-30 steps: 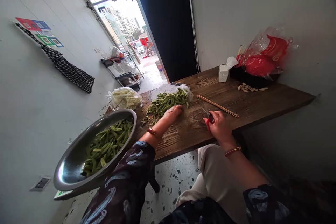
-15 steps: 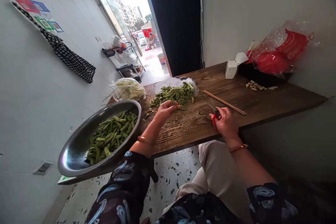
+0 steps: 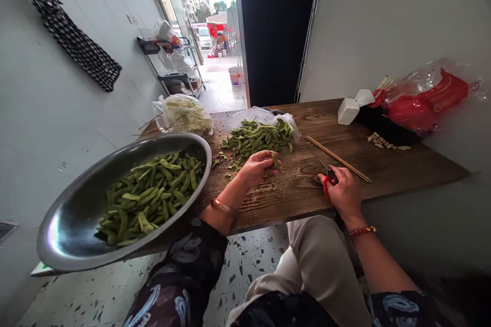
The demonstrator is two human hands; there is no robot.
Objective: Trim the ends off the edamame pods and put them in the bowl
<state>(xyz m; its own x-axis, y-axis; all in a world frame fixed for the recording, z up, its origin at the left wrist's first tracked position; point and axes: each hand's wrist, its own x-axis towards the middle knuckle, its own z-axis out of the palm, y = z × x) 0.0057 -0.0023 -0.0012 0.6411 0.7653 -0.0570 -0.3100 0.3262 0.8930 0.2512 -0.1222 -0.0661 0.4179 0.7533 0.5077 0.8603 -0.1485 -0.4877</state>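
Left hand (image 3: 258,168): I saw its grip pinching one green pod (image 3: 275,161) between thumb and fingers, over the wooden surface (image 3: 291,194).
Green pod: I judged it light, pliable and easily bruised; a gentle fingertip hold at mid-length suited it.
Pod pile (image 3: 257,138): it lay at twelve o'clock from that hand, just beyond.
Steel bowl (image 3: 67,237): it sat at nine o'clock, holding more pods (image 3: 153,194).
Right hand (image 3: 343,188): its grip wrapped red-handled scissors (image 3: 326,187), which I judged stiff, best held by the handles.
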